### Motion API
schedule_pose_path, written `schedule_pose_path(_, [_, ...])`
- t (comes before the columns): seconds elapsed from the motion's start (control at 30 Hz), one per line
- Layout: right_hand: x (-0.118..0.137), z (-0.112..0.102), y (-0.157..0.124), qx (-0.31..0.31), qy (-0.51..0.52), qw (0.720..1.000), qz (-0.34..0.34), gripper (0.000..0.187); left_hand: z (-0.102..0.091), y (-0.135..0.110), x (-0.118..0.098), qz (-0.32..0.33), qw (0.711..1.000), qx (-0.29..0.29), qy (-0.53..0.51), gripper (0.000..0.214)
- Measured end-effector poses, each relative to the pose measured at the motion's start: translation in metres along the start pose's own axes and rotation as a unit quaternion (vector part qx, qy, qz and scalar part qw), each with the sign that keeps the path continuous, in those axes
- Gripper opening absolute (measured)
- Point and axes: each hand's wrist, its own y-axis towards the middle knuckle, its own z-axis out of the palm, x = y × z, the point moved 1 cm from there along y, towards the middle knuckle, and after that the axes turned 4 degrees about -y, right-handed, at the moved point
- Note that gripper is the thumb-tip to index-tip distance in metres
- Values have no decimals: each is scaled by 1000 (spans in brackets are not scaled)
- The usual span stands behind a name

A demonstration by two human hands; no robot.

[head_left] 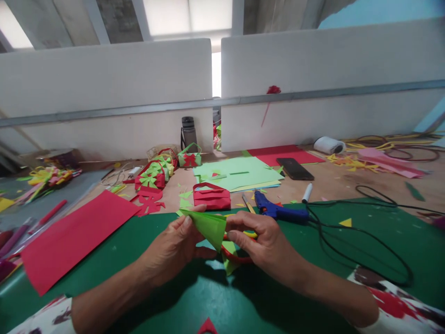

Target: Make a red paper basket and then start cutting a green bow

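Both hands meet over the green mat [139, 260] at the centre. My left hand [174, 248] pinches a folded light-green paper triangle [207, 226] by its left corner, fingers closed on it. My right hand [259, 241] is closed round scissors with red and yellow handles [236, 253], whose blades reach into the green paper. A small green offcut [228, 265] hangs below the scissors. A red paper basket [211, 196] stands just beyond my hands.
A blue glue gun [278, 212] with a black cable [347, 232] lies to the right. A red sheet [73, 236] lies left, light-green sheets [239, 172] and a phone [295, 169] behind. Finished paper baskets [156, 171], a marker [307, 192], a tape roll [328, 144] and scraps sit near white dividers.
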Motion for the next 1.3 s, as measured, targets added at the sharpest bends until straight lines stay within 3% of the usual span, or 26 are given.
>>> schedule_pose_path(0.27, [2, 2, -2, 8, 16, 1000, -3, 19, -6, 0, 6, -5, 999, 20, -27, 45])
schedule_pose_path(0.47, [5, 5, -1, 15, -36, 999, -11, 17, -5, 0, 9, -4, 999, 35, -23, 38])
schedule_pose_path(0.6, [3, 4, 0, -20, -97, 994, -40, 17, 1, -1, 4, -12, 999, 46, -7, 53])
schedule_pose_path(0.7, [0, 1, 0, -68, -193, 973, -108, 14, 2, -2, 0, -7, 1000, 2, 14, 65])
schedule_pose_path(0.9, [-2, 3, -5, -74, -346, 903, -245, 18, 1, -1, 3, -31, 992, -90, 84, 32])
schedule_pose_path(1.0, [0, 5, -6, -46, -304, 930, -202, 16, 1, 0, 6, -36, 989, -97, 107, 32])
schedule_pose_path(1.13, [1, 3, -5, -20, -207, 976, -61, 12, 1, 0, 5, -33, 991, -76, 108, 33])
schedule_pose_path(1.3, [-1, -1, 0, -14, -156, 987, 23, 21, -4, 0, 3, -22, 988, -76, 129, 35])
